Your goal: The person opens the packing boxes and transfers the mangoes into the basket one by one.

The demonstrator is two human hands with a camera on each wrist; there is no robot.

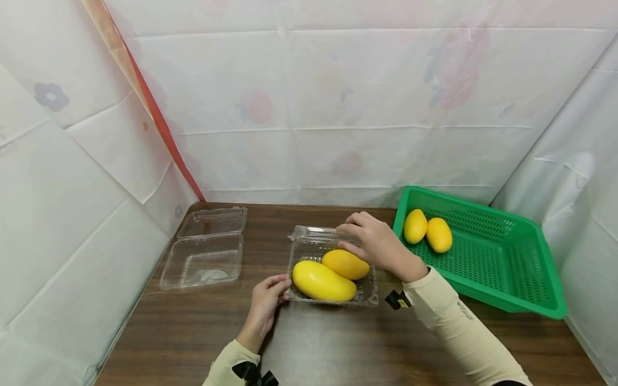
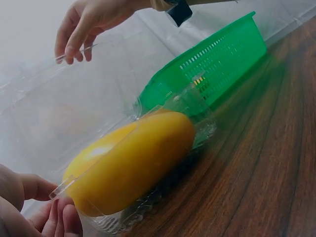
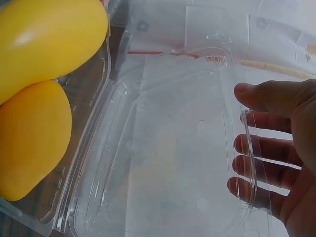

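A clear plastic clamshell box (image 1: 372, 300) stands on the table in front of me, its lid (image 3: 173, 148) raised. Inside lie a long bright yellow mango (image 1: 323, 281) and a rounder, deeper yellow mango (image 1: 345, 264) behind it. My left hand (image 1: 265, 303) pinches the box's near left corner between thumb and fingers, which the left wrist view also shows. At the lid's free edge is my right hand (image 1: 374, 241), thumb on the inner side and fingers behind the clear plastic, holding it up.
A green perforated basket (image 1: 502, 273) stands on the right, with two yellow mangoes (image 1: 415, 227) at its left end. Another clear clamshell box (image 1: 203, 257) lies opened out on the left of the wooden table (image 1: 193, 332). White patterned sheeting (image 1: 338, 107) surrounds the table's back and sides.
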